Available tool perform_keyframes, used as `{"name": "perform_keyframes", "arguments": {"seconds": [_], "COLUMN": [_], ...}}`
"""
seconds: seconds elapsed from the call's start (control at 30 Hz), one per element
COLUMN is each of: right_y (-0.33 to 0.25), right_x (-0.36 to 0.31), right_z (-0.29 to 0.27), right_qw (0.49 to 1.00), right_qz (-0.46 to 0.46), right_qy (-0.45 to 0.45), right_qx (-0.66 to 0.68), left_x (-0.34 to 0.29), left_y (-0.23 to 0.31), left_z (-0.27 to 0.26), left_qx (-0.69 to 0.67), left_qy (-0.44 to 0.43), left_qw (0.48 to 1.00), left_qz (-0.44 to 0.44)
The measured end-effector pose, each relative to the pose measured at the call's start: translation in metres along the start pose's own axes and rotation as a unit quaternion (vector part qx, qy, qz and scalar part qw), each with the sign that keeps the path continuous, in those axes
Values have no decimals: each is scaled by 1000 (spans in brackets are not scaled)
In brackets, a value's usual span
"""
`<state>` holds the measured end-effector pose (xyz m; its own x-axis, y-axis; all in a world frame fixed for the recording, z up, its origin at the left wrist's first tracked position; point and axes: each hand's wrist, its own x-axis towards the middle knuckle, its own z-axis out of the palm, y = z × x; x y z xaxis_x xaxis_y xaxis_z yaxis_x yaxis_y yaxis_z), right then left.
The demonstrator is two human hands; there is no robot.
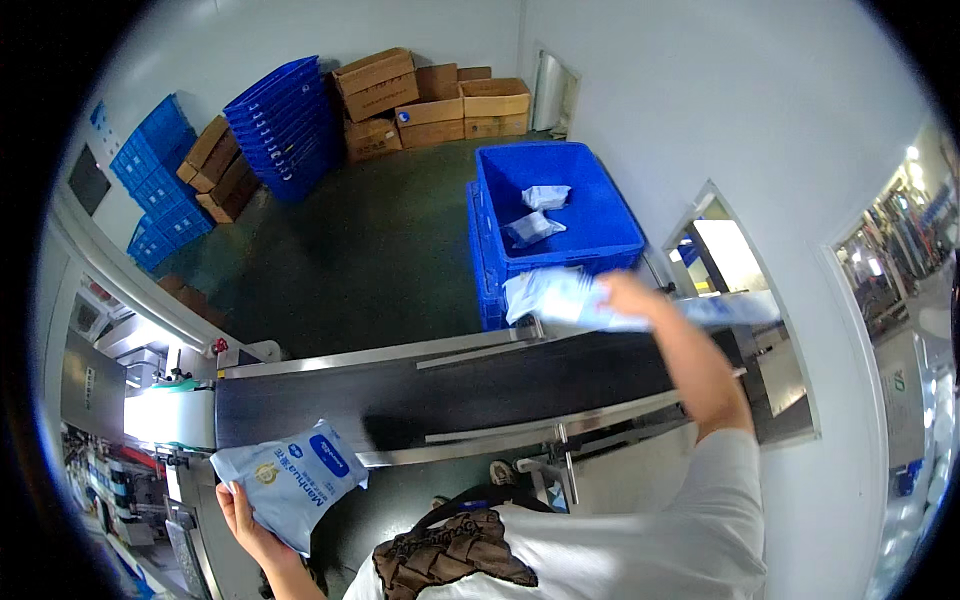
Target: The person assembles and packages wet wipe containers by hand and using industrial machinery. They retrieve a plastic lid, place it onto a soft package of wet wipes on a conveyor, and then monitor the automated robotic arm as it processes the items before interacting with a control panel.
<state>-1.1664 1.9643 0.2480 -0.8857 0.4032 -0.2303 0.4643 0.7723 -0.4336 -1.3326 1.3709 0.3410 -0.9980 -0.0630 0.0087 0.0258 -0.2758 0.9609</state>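
Observation:
My left hand [246, 524] grips the lower left edge of a puffy light blue plastic packet [292, 482] with dark blue print. That packet is held over the near left side of the conveyor belt [330, 398]. Farther right, my right hand [632, 298] is closed on another light blue packet [552, 296], smeared by motion, at the near rim of a blue plastic crate [625, 240]. Two pale packets [537, 228] lie inside the crate. Right of my right hand, a blurred light blue packet [735, 308] shows by the wall opening; whether my hand touches it I cannot tell.
Metal rails [390, 358] edge the dark belt. A white-lit machine [168, 412] stands at its left end. At the back are nested blue crates [285, 130] and cardboard boxes [430, 110]. A wall opening [785, 370] is at the belt's right end.

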Motion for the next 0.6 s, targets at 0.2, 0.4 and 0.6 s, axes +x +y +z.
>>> {"name": "perform_keyframes", "arguments": {"seconds": [0.2,0.4,0.6], "right_y": [5,44,78], "right_x": [97,142,140], "right_z": [-169,-154,2], "right_qw": [747,788,965], "right_qz": [67,100,111], "right_qy": [585,607,235], "right_qx": [308,13,23], "left_x": [-12,-21,-25], "left_y": [1,1,-2], "left_z": [22,67,140], "left_qx": [81,86,35], "left_qy": [41,61,-45], "left_qw": [995,994,997], "left_qz": [33,1,-46]}}
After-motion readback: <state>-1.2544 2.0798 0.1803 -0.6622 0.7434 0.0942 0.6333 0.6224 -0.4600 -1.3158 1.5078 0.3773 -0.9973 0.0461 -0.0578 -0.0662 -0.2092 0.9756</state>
